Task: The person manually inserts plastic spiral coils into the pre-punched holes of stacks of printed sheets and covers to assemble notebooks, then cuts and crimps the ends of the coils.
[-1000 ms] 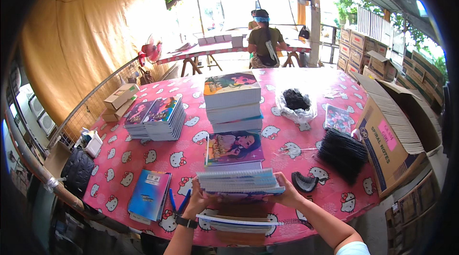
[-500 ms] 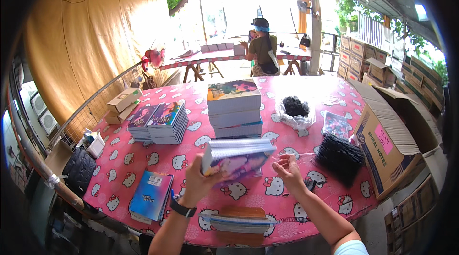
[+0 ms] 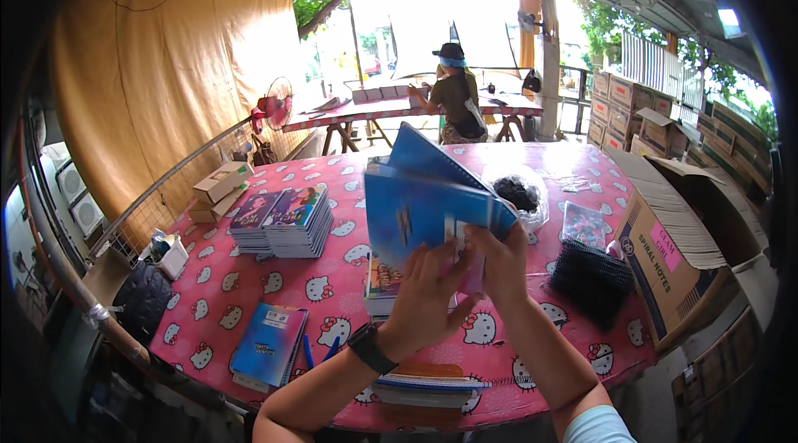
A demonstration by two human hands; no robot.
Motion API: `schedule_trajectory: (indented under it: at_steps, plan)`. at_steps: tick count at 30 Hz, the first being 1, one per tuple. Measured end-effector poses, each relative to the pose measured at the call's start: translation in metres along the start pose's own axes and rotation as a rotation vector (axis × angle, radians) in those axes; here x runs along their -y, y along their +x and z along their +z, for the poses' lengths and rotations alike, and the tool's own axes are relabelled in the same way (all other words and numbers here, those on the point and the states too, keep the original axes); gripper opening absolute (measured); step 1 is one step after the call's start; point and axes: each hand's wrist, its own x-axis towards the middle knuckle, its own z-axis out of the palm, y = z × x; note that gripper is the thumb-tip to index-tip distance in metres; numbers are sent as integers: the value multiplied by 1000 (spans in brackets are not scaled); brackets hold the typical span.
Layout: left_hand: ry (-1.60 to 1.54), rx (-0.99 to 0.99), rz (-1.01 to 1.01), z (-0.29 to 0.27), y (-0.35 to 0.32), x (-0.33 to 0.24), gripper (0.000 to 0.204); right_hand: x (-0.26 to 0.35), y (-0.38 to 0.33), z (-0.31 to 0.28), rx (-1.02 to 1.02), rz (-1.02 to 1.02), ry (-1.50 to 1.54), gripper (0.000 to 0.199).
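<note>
Raised in front of me is a bundle of notebooks with blue covers (image 3: 407,214), fanned apart at the top. My left hand (image 3: 428,289), with a dark watch on its wrist, holds the bundle low on the front cover. My right hand (image 3: 501,264) grips its right edge, thumb on the cover. Behind the bundle, a notebook stack (image 3: 382,300) shows only its lower left part. Close to my body lie a wooden board and several thin notebooks (image 3: 428,391), with a loose spiral coil (image 3: 507,380) at their right end.
Two notebook stacks (image 3: 291,227) stand left, near small cartons (image 3: 218,191). A blue notebook (image 3: 270,345) and pens (image 3: 308,351) lie front left. Right are black spiral coils (image 3: 590,281), a plastic bag of black material (image 3: 519,194) and a large carton (image 3: 677,277). A person (image 3: 459,102) works beyond.
The bundle has tipped up and now faces me with blue covers instead of page edges. My right hand has come in and taken hold of it. The far person's arm has moved left.
</note>
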Motion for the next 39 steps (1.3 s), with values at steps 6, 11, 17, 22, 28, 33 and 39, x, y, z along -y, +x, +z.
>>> schedule_trajectory:
  at_steps: [6, 11, 17, 22, 28, 33, 39]
  plan:
    - [62, -493, -415, 13, -58, 99, 89, -73, -14, -50, 180, 199, 24, 36]
    - [-989, 2, -910, 2, -117, 130, 85, -99, -29, -66, 311, 255, 98, 51]
    - [-672, 0, -711, 5, -120, 131, 74, -100, -24, -85, 393, 221, 147, 60]
    - [-589, -33, -692, 24, -141, 111, 80, -109, -33, -119, 461, 240, -122, 61]
    - [-755, -20, -842, 66, -187, 104, 82, -144, -70, -141, 244, 343, -72, 76]
    - [-883, 5, -1003, 67, -170, 107, 85, -174, -75, -140, 339, 372, -285, 64]
    - [-204, -8, -823, 76, -216, 112, 87, -165, -68, -121, 362, 80, -779, 83]
